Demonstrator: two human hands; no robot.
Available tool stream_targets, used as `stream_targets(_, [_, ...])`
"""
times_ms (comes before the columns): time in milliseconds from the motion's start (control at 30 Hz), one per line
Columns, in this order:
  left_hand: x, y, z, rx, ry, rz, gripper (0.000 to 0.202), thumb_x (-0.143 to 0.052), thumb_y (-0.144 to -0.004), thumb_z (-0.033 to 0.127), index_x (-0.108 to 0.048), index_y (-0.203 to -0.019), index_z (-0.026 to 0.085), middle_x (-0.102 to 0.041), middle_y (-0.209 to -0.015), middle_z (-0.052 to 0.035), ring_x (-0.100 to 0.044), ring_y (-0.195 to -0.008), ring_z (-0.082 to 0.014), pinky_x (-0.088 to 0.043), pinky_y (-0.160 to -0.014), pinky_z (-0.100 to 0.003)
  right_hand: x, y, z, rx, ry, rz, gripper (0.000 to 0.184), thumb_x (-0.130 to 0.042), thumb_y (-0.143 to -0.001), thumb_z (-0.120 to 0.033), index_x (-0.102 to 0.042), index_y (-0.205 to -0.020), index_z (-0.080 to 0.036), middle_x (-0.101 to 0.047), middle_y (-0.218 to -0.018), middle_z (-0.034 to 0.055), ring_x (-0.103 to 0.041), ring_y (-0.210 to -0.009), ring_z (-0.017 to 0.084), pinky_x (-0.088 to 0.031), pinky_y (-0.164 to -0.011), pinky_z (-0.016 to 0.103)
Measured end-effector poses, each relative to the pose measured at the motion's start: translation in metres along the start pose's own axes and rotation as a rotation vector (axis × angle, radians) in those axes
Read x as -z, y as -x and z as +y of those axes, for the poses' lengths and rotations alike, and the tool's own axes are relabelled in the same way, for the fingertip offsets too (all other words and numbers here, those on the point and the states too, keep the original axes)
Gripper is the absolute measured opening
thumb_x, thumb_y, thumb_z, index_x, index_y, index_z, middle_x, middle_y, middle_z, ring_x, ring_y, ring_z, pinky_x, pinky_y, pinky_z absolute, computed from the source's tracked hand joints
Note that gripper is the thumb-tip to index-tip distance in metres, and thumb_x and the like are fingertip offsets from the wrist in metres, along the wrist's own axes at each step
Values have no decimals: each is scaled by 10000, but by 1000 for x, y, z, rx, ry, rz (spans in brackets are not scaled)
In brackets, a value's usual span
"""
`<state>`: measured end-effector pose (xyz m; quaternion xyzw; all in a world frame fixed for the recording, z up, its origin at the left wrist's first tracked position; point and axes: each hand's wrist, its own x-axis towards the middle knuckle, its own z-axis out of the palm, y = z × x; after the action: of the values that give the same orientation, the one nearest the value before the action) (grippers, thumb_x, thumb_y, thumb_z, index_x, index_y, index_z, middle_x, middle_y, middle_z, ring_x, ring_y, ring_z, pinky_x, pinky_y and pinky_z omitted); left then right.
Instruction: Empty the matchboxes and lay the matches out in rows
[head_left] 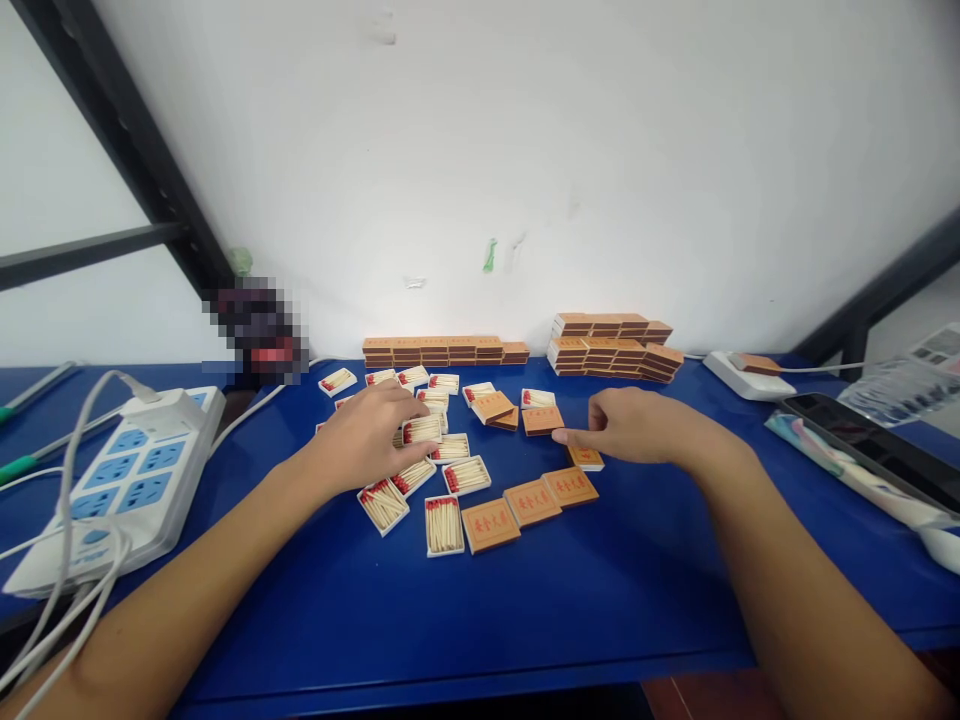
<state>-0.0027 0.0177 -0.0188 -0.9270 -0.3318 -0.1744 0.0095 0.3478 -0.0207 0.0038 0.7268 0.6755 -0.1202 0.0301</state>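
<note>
My left hand [375, 430] is closed on a small white matchbox tray [422, 431], thumb and fingers at its sides. Red-tipped matches fill the tray. Other match-filled trays lie around and under this hand, among them one tray [445, 526] nearer the front edge. At the right, my right hand [634, 425] has its fingers curled over an orange matchbox [586, 457], which they partly hide. Just left of the thumb lies an orange matchbox cover [541, 420]. Several more orange covers [491, 525] lie in a slanted row in front.
Along the wall stand a low row of stacked matchboxes [442, 350] and a taller stack [611, 350]. A white power strip [135, 480] with cables sits at the left of the blue table [480, 640]. A phone [870, 445] and a white adapter [739, 378] lie at the right.
</note>
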Motion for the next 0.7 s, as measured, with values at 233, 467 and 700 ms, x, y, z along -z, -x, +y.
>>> stream_targets(233, [0,-1,1,-63,-4,105,290,-666,-993,431,-762,-1057,165,-773,-960,-105,-691,-946,-287,-569,-828,-452,-1,5,-5,-47,81,-47,425,-663,-867,-621,-639,-768,-208,-730,-897,133,-693,-779,286,-434,-587,360])
stream_targets(467, [-4,-1,18,-166,42,307,246,-646,-1019,355,-727,-1126,149,-767,-938,-93,-678,-890,-251,-559,-827,-432,3,9,-11,300,-177,195,293,-658,-901,-512,-686,-958,-225,-695,-795,29,-622,-695,197,-413,-608,324])
stream_targets(700, [-11,0,37,-146,136,289,447,-734,-968,460,-654,-1305,177,-758,-1081,-104,-685,-1000,-272,-569,-897,-462,-16,21,-54,707,-463,240,326,-740,-914,-451,-716,-1168,-247,-693,-858,9,-598,-729,163,-458,-648,294])
